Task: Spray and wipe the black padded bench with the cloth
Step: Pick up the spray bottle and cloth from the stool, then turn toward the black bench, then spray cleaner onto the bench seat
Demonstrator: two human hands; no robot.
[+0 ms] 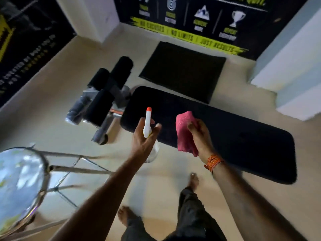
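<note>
The black padded bench (pixel 234 141) runs from the centre toward the right, low over the pale floor. My left hand (pixel 143 140) grips a spray bottle (pixel 148 124) with a white and yellow head and an orange nozzle, which points up and away over the bench's left end. The bottle's clear body hangs below my palm. My right hand (pixel 201 136) holds a folded pink cloth (pixel 185 133) above the near edge of the bench. An orange thread band circles my right wrist.
Black foam leg rollers (pixel 111 80) on a grey frame stand at the bench's left end. A black floor mat (pixel 182 70) lies beyond the bench. A round glass table on a chrome frame (pixel 20 180) stands at the lower left. My bare feet are on the floor below.
</note>
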